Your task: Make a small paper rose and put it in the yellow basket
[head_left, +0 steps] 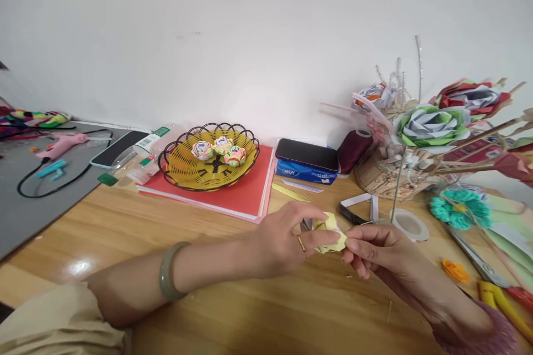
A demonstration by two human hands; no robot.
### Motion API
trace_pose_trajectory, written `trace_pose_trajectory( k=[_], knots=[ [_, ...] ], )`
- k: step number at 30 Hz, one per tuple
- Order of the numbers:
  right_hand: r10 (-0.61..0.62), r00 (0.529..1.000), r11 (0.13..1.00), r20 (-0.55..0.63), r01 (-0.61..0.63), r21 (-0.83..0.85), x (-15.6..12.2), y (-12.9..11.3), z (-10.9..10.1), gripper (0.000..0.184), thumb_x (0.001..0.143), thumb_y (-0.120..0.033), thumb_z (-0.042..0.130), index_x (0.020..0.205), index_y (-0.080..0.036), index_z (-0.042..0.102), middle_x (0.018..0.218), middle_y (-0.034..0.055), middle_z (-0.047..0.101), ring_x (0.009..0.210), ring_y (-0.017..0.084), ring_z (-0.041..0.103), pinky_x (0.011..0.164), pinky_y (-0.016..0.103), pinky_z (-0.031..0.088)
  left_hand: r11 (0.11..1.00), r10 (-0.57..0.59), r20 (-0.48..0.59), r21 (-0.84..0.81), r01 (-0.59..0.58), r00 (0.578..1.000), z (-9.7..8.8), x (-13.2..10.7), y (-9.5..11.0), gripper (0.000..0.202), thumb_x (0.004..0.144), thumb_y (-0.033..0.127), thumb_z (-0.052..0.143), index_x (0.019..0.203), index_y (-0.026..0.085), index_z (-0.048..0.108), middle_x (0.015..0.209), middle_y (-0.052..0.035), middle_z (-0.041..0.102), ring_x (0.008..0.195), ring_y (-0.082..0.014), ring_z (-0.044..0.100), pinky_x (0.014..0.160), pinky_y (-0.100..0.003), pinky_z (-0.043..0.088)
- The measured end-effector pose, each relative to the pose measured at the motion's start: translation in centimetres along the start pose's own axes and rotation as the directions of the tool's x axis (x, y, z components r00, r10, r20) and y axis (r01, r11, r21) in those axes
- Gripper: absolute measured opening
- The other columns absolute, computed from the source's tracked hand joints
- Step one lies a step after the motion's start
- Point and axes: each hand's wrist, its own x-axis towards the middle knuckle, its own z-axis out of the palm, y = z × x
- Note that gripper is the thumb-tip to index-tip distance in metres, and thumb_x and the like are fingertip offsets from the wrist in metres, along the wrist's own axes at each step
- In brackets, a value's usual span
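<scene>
Leftmost, a pink glue gun (64,146) lies on a grey mat (45,216) with a small blue tool (50,168) just beside it. Next come a phone (117,148), a clear plastic bottle (129,162) on its side, and a yellow basket (180,162) holding three paper roses (223,145), set on red paper sheets (245,199). The left hand (281,241) reaches in from the left, its fingers closed on a folded yellow paper piece (330,223): one finger crosses the top edge, another lies over the near face, and the paper shows between and beyond them; the thumb is hidden. Behind this hand, a yellow strip (289,192) lies on the table near a blue tissue pack (306,171). The piece sits above the tabletop, between both hands. At its right tip, the right hand (385,249) has thumb and forefinger brought together on the edge, most of the paper lying left of them. Farther right are a tape roll (421,231), an orange flower (455,270) and scissors (478,259).
</scene>
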Motion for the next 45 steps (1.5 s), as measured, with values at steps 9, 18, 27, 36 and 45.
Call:
trace_pose_trajectory(
  k=[9, 18, 27, 36, 45],
  knots=[
    [0.03, 0.999, 0.999, -0.018, -0.03, -0.021, 0.2, 0.3, 0.1, 0.023, 0.05, -0.031, 0.083, 0.057, -0.015, 0.068, 0.052, -0.0001, 0.063, 0.04, 0.004, 0.049, 0.041, 0.016, 0.039, 1.0, 0.01, 0.052, 0.02, -0.011, 0.999, 0.0, 0.2, 0.2, 0.024, 0.081, 0.041, 0.05, 0.087, 0.021, 0.06, 0.099, -0.0059, 0.063, 0.097, -0.016, 0.059, 0.084, -0.032, 0.049],
    [-0.03, 0.997, 0.999, -0.072, 0.029, -0.016, -0.2, 0.0, 1.1, 0.025, 0.052, -0.036, 0.081, 0.056, -0.016, 0.067, 0.053, -0.0009, 0.061, 0.043, 0.005, 0.047, 0.044, 0.018, 0.039, 0.994, 0.055, 0.053, 0.088, -0.06, 0.997, 0.1, 0.1, -0.2, 0.023, 0.084, 0.04, 0.047, 0.091, 0.022, 0.058, 0.099, -0.0047, 0.062, 0.097, -0.0159, 0.058, 0.083, -0.033, 0.05],
    [-0.031, 0.997, 0.999, -0.067, 0.029, -0.033, 0.0, 0.2, 0.4, 0.024, 0.054, -0.036, 0.08, 0.061, -0.015, 0.069, 0.056, 0.0013, 0.063, 0.045, 0.006, 0.047, 0.045, 0.021, 0.04, 0.996, 0.056, 0.025, 0.071, -0.058, 0.998, 0.1, 0.0, -0.2, 0.022, 0.083, 0.039, 0.048, 0.093, 0.022, 0.058, 0.099, -0.005, 0.061, 0.095, -0.0156, 0.058, 0.082, -0.033, 0.05],
    [-0.046, 0.997, 0.996, -0.068, 0.041, -0.075, -0.2, 0.2, 1.4, 0.029, 0.05, -0.036, 0.082, 0.054, -0.015, 0.062, 0.051, -0.0022, 0.058, 0.043, 0.006, 0.045, 0.045, 0.021, 0.036, 0.992, 0.102, 0.018, 0.067, -0.103, 0.995, 0.4, -0.1, -0.3, 0.019, 0.083, 0.038, 0.049, 0.089, 0.022, 0.058, 0.097, -0.0035, 0.062, 0.096, -0.0137, 0.059, 0.082, -0.03, 0.051],
    [-0.061, 0.994, 0.991, -0.09, 0.049, -0.127, -0.1, 0.6, 1.7, 0.03, 0.049, -0.034, 0.082, 0.051, -0.017, 0.057, 0.045, -0.0049, 0.052, 0.043, 0.007, 0.042, 0.045, 0.022, 0.033, 0.98, 0.12, 0.08, 0.148, -0.13, 0.99, 0.5, -0.5, -0.5, 0.024, 0.086, 0.036, 0.046, 0.099, 0.02, 0.057, 0.102, -0.0046, 0.063, 0.102, -0.0172, 0.056, 0.083, -0.031, 0.049]
  ],
)
